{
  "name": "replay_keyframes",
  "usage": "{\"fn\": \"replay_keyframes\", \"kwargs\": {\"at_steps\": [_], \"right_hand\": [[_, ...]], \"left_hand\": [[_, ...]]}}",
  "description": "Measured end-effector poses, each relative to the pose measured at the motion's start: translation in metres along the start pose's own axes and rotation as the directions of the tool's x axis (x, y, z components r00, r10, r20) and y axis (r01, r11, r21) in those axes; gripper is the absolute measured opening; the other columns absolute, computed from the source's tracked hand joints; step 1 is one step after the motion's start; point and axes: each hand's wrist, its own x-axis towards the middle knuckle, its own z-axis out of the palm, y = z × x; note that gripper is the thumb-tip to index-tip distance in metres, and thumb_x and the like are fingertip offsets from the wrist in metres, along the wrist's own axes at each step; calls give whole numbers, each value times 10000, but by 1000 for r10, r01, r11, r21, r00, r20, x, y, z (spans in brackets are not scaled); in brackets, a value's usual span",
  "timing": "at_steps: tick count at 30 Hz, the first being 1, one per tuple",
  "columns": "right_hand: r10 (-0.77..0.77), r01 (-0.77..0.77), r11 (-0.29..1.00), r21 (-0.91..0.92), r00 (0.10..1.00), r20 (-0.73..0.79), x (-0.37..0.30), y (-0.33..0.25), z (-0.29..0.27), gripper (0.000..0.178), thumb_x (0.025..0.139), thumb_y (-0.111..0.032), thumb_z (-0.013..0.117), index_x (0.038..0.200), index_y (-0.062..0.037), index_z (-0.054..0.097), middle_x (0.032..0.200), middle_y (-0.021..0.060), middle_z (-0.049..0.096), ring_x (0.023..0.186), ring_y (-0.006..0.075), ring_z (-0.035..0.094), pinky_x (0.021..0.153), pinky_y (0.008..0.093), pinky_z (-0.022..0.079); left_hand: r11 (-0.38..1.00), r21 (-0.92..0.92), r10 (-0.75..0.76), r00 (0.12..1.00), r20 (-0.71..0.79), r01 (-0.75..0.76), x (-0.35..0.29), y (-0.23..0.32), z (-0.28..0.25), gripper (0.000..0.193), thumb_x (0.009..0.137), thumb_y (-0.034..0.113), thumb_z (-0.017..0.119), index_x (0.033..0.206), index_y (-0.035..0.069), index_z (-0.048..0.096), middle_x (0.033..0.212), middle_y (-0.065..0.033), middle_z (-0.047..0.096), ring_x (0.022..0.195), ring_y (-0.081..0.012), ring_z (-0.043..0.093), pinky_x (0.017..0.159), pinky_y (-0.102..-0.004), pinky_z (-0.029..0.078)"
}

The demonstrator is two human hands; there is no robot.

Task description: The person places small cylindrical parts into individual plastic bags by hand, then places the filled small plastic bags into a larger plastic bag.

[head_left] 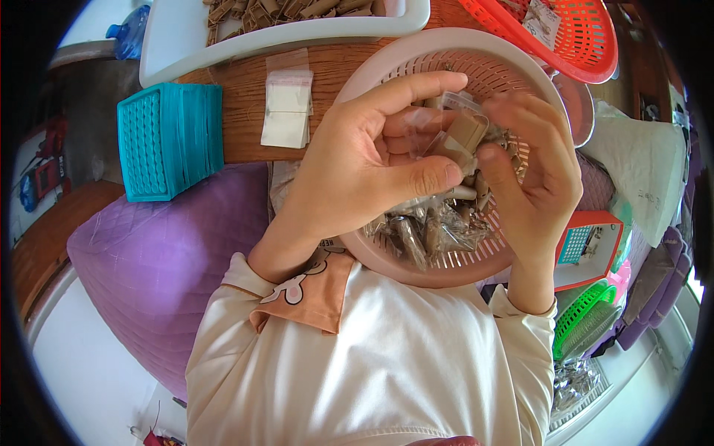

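Above a pale pink plastic basket (520,56), my two hands meet around a small clear plastic bag (451,100) with a flat brown piece (465,135) in or against it. My left hand (379,145) pinches the bag from the left, thumb in front and fingers behind. From the other side, my right hand (539,160) has its thumb and fingers closed at the brown piece's right edge; those fingers are slightly blurred. Below them in the basket lie several brown pieces in clear wrappers (428,230). What the brown piece is made of I cannot tell.
A white tub (290,53) of loose brown pieces (297,9) stands at the far left, a red basket (587,37) at the far right. On the wooden table (242,111) are a stack of teal trays (167,141) and a pile of small clear bags (286,111). Green baskets (587,320) sit lower right.
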Motion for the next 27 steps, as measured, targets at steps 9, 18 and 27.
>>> {"fn": "replay_keyframes", "kwargs": {"at_steps": [9, 18, 27], "right_hand": [[-149, 157, 987, -26, 967, 206, -1, 6, -1, 224, 633, -61, 669, 846, -32, 609, 995, 139, 535, 913, 261, 529, 728, 311, 446], [245, -257, 846, 467, 966, 87, -9, -6, 16, 298, 749, -133, 621, 997, 13, 543, 1010, 129, 524, 912, 182, 524, 739, 257, 429], [486, -585, 653, 480, 811, 327, -12, -11, 6, 256, 870, -150, 473, 1040, 31, 534, 772, -13, 528, 620, 9, 393, 545, 135, 326]], "left_hand": [[999, -21, 33, 999, 36, -32, 2, -3, -3, 530, 728, -18, 617, 1202, -8, 382, 1024, -105, 547, 915, -118, 528, 753, -224, 466], [996, -54, 75, 997, -32, -76, 2, -4, 3, 494, 751, 71, 620, 1174, -20, 383, 1027, -185, 550, 941, -206, 555, 824, -286, 441], [872, 278, 441, 893, -92, -402, 0, -5, 7, 563, 730, 50, 635, 1196, -25, 328, 1072, -205, 518, 992, -251, 528, 881, -325, 412]]}}
